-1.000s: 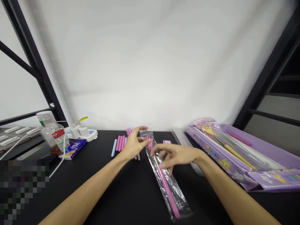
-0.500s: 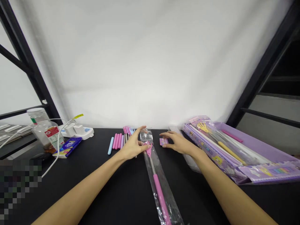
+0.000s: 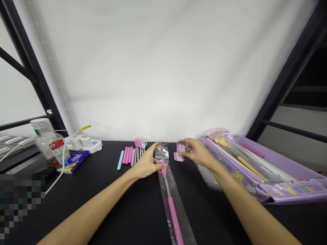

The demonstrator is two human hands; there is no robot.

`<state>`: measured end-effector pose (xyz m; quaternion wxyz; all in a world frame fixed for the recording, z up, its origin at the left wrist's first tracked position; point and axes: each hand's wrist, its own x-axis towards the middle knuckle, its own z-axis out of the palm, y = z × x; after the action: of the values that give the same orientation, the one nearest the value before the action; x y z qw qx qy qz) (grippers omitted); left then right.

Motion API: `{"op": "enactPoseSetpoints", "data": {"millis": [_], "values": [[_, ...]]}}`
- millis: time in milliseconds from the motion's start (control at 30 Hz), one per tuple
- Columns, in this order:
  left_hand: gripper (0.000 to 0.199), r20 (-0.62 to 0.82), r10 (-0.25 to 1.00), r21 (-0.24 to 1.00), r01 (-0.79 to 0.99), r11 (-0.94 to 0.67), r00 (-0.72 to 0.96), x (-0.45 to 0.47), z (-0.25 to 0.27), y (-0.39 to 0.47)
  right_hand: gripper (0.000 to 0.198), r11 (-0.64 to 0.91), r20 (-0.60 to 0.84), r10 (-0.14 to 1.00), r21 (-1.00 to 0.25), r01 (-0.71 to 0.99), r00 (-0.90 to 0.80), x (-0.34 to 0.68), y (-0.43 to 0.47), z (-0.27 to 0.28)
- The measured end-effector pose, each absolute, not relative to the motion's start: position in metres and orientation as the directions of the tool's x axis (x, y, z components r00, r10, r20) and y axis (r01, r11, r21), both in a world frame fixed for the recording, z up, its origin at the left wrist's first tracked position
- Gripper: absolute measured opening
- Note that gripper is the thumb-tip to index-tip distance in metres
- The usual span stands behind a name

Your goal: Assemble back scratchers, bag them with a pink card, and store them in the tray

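A pink back scratcher (image 3: pixel 173 212) with a metal shaft lies inside a long clear plastic bag (image 3: pixel 182 217) in front of me. My left hand (image 3: pixel 148 164) pinches the bag and the scratcher's claw end, below the bag's clear top flap (image 3: pixel 161 152). Between the thumb and fingers of my right hand (image 3: pixel 195 151) is a small purple printed card (image 3: pixel 181 147), lifted upright. Under it, another pink and purple card (image 3: pixel 178 157) lies on the black table. Left of my left hand are several scratcher heads (image 3: pixel 140 144) and several pink, purple and blue handles (image 3: pixel 127 155).
On the right stands a purple display box (image 3: pixel 283 163) holding a bagged yellow back scratcher (image 3: pixel 251 166). More clear bags (image 3: pixel 211 177) lie beside it. At left are a plastic jar (image 3: pixel 48 144), a blue packet (image 3: pixel 75 160), a power strip (image 3: pixel 93 146) and a white cable (image 3: pixel 63 160).
My right hand has closed on a card and raised it off the one beneath. My left hand still grips the bagged scratcher, slightly nearer to me and to the right.
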<state>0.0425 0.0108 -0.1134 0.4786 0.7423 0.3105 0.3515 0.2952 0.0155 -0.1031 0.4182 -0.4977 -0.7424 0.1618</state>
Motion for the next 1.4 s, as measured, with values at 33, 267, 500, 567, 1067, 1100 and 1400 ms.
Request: {"op": "enactPoseSetpoints", "data": {"millis": [33, 267, 500, 567, 1067, 1100, 1400], "values": [[0.083, 0.214, 0.802, 0.929, 0.138, -0.344, 0.558, 0.043, -0.113, 0.010, 0.039, 0.442, 0.448, 0.882, -0.683, 0.581, -0.145, 0.295, 0.015, -0.103], [0.086, 0.196, 0.804, 0.925, 0.166, -0.342, 0.562, 0.043, -0.111, 0.008, 0.047, 0.418, 0.408, 0.907, -0.840, 0.347, -0.104, 0.283, 0.006, -0.091], [0.089, 0.202, 0.772, 0.932, 0.124, -0.340, 0.602, 0.043, -0.110, 0.008, 0.029, 0.441, 0.371, 0.896, -0.807, 0.393, -0.244, 0.275, 0.003, -0.087], [0.089, 0.206, 0.768, 0.934, 0.114, -0.340, 0.607, 0.044, -0.109, 0.007, 0.030, 0.504, 0.405, 0.864, -0.716, 0.483, -0.300, 0.268, -0.001, -0.085], [0.090, 0.231, 0.684, 0.915, 0.086, -0.395, 0.692, 0.045, -0.108, 0.002, 0.018, 0.616, 0.607, 0.754, -0.522, 0.589, -0.251, 0.253, -0.006, -0.087], [0.090, 0.237, 0.682, 0.914, 0.079, -0.399, 0.692, 0.045, -0.109, 0.003, 0.018, 0.620, 0.612, 0.750, -0.516, 0.591, -0.252, 0.252, -0.006, -0.086], [0.094, 0.244, 0.713, 0.920, 0.075, -0.385, 0.657, 0.045, -0.112, 0.003, 0.025, 0.573, 0.548, 0.811, -0.672, 0.470, -0.205, 0.249, -0.003, -0.089]]}}
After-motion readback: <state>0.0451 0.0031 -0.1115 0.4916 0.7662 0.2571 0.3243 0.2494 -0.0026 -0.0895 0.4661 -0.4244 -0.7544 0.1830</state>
